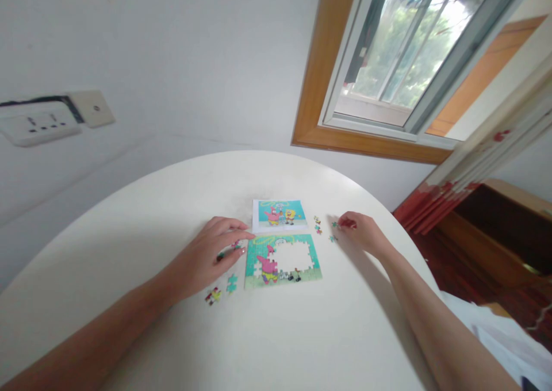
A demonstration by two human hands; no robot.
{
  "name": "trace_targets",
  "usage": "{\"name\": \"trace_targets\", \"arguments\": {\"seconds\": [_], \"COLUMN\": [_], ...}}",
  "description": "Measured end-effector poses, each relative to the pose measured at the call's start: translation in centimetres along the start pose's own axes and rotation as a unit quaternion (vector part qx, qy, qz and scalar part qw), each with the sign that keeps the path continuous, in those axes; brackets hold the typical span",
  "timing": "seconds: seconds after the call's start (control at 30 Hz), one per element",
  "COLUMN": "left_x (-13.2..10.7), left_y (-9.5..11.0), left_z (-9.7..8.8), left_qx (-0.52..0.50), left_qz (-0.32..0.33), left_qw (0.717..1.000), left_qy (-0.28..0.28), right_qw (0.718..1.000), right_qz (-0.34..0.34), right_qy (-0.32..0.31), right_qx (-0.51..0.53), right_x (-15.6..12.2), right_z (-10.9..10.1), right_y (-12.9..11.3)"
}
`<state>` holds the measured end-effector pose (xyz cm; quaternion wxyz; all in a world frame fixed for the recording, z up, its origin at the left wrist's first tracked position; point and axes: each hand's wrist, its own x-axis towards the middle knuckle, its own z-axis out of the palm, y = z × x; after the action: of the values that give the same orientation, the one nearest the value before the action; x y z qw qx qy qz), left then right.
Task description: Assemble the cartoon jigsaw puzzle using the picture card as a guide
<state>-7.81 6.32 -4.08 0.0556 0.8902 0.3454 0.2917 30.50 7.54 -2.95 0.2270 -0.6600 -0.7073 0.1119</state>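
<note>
A small cartoon jigsaw puzzle [283, 261] lies on the round white table [276, 333], with a white gap in its middle. Behind it lies the reference picture card [279, 214]. My left hand [207, 257] rests beside the puzzle's left edge, fingers stretched over a few loose pieces [228, 253]. More loose pieces [222, 290] lie below that hand. My right hand [361, 229] is to the right of the puzzle, fingertips pinched on a small puzzle piece [335, 225]. Other loose pieces [318, 224] lie between that hand and the card.
The table stands against a white wall with a power socket [38, 125] at the left. A wood-framed window [388, 75] is at the upper right, with a curtain [470, 167] and dark wooden furniture [495, 236] beside the table's right edge.
</note>
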Motion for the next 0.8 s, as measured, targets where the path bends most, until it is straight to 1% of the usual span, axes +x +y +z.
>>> {"name": "trace_targets", "arguments": {"seconds": [0.1,0.2,0.27,0.33,0.4,0.47,0.53,0.6,0.67,0.73,0.8], "left_x": [0.0,0.0,-0.1,-0.3,-0.6,-0.8,-1.1,-1.3,-1.6,-1.7,-1.8], "left_y": [-0.2,-0.4,-0.5,-0.7,-1.0,-1.5,-1.9,-2.3,-2.7,-2.8,-2.8], "left_z": [-0.3,-1.0,-1.6,-2.0,-2.4,-2.7,-2.9,-3.0,-3.1,-3.0,-2.9], "left_qx": [0.005,0.017,0.023,0.025,0.027,0.029,0.032,0.031,0.027,0.028,0.028], "left_qz": [-0.005,-0.021,-0.036,-0.047,-0.060,-0.092,-0.117,-0.135,-0.145,-0.152,-0.161], "left_qw": [1.000,0.999,0.998,0.997,0.995,0.992,0.987,0.984,0.982,0.982,0.981], "left_qy": [0.014,0.038,0.049,0.055,0.073,0.085,0.101,0.109,0.114,0.112,0.105], "right_qw": [1.000,0.999,0.999,0.999,0.999,0.998,0.997,0.994,0.990,0.986,0.978], "right_qz": [0.005,-0.007,-0.026,-0.037,-0.052,-0.068,-0.076,-0.092,-0.121,-0.158,-0.209], "right_qy": [-0.007,-0.022,-0.015,0.005,0.003,0.002,0.019,0.050,0.067,0.052,0.013], "right_qx": [0.021,0.031,0.011,-0.008,-0.007,-0.015,-0.024,-0.029,-0.027,-0.022,-0.007], "right_x": [0.0,-0.1,-0.2,-0.1,0.0,0.1,0.1,-0.1,-0.5,-1.0,-1.6], "right_z": [-0.1,0.2,0.6,1.0,1.3,1.3,1.0,0.6,0.2,-0.1,0.0], "right_y": [-0.1,0.1,0.4,0.9,1.6,2.1,2.1,1.3,-0.4,-3.0,-6.2]}}
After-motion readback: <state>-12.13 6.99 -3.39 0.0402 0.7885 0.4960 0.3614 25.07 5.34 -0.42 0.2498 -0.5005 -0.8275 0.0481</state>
